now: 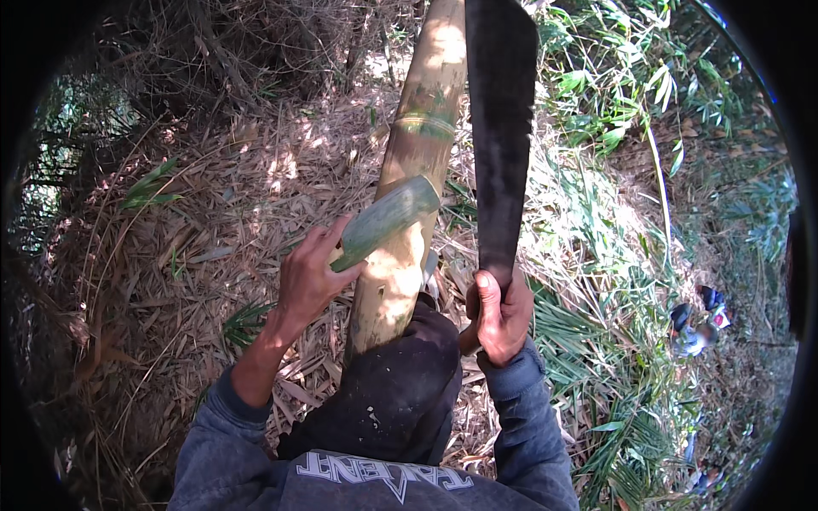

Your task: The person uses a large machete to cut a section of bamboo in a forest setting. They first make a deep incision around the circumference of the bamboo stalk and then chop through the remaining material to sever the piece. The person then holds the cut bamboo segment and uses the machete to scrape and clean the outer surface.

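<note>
A short green bamboo piece (394,217) lies slantwise across a thick yellow bamboo pole (417,149), or just above it; I cannot tell if they touch. Its lower left end is in my left hand (311,271), fingers and thumb closed around it. My right hand (504,315) is wrapped round the handle of a machete (503,136), and the grip is mostly hidden by my fingers. The wide dark blade points up and away from me, to the right of the pole. Its tip runs out of view at the top.
Dry bamboo leaves (213,255) cover the ground on the left. My dark-trousered knee (400,358) is at the pole's near end. Green fronds (579,358) lie on the right. Tangled dry branches (247,51) stand at the far left. A person (694,332) is farther off at right.
</note>
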Motion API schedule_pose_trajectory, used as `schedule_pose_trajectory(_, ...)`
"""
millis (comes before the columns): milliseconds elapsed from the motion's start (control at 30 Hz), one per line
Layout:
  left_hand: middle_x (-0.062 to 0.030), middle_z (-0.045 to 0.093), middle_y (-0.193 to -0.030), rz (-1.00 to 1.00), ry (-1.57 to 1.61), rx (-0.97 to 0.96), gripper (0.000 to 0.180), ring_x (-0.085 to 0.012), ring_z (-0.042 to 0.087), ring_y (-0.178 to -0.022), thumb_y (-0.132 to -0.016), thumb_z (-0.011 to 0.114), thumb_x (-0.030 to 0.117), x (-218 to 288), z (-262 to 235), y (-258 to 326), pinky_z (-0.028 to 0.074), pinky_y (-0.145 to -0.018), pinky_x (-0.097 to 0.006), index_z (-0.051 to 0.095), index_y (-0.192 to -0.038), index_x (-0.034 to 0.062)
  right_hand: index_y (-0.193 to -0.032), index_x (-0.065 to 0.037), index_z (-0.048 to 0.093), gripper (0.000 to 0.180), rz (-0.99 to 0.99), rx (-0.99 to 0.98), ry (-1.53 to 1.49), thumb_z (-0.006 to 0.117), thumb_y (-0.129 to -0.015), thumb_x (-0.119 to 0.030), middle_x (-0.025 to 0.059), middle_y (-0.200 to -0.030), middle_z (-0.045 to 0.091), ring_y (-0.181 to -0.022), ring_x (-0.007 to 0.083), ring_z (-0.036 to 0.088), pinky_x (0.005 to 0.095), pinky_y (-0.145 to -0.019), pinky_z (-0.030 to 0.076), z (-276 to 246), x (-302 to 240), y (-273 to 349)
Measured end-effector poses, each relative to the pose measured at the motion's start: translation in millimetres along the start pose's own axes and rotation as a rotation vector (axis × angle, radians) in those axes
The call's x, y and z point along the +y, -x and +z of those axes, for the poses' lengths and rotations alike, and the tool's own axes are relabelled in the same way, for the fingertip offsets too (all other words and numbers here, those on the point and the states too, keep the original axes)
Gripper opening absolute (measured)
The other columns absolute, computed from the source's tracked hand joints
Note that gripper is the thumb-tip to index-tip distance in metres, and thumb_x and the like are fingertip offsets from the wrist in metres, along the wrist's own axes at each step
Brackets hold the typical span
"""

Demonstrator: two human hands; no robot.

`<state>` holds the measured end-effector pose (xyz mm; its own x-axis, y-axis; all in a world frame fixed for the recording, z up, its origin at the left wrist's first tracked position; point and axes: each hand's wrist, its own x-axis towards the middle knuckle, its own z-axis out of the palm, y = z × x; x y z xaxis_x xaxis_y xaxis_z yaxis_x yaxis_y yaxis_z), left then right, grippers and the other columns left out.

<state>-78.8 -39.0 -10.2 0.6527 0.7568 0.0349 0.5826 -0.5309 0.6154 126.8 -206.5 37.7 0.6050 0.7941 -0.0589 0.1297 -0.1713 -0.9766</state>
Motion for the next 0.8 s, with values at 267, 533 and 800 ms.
schedule_pose_trajectory(267, -0.0139, 0.063, -0.108, 0.000, 0.112, -0.106, 0.078, -0.0286, 0.066, -0.090, -0.071, 0.084, 0.031, -7.8, -3.4, -6.3, 0.054, -0.077, -0.039, 0.051, -0.138, 0.0087, -0.087, 0.000, 0.055, 0.027, 0.150, -0.283, 0.186, 0.061, -0.096, -0.025, 0.0158, -0.060, 0.053, -0.049, 0.0261, 0.051, 0.0362, -0.051, 0.041, -6.5, 46.7, -7.1)
schedule_pose_trajectory(533, -0.0183, 0.069, -0.110, -0.018, 0.026, -0.125, 0.069, -0.0263, 0.068, -0.101, -0.074, 0.081, 0.026, -11.4, -9.3, -8.5, 0.053, -0.087, -0.038, 0.053, -0.132, 0.0002, -0.093, -0.002, 0.055, 0.018, -0.169, -0.182, 0.729, 0.060, -0.095, -0.019, 0.0210, -0.065, 0.059, -0.052, 0.0393, 0.058, 0.0424, -0.047, 0.043, -12.1, 42.7, 6.7)
schedule_pose_trajectory(800, -0.0184, 0.067, -0.114, -0.274, 0.322, -0.400, 0.068, -0.0269, 0.067, -0.099, -0.077, 0.077, 0.028, 15.0, -32.3, -16.9, 0.053, -0.085, -0.036, 0.051, -0.134, 0.0004, -0.099, -0.001, 0.057, 0.013, -0.074, -0.053, 0.428, 0.060, -0.094, -0.012, 0.0198, -0.071, 0.064, -0.060, 0.0377, 0.064, 0.0418, -0.051, 0.049, -8.3, 23.6, 11.6)
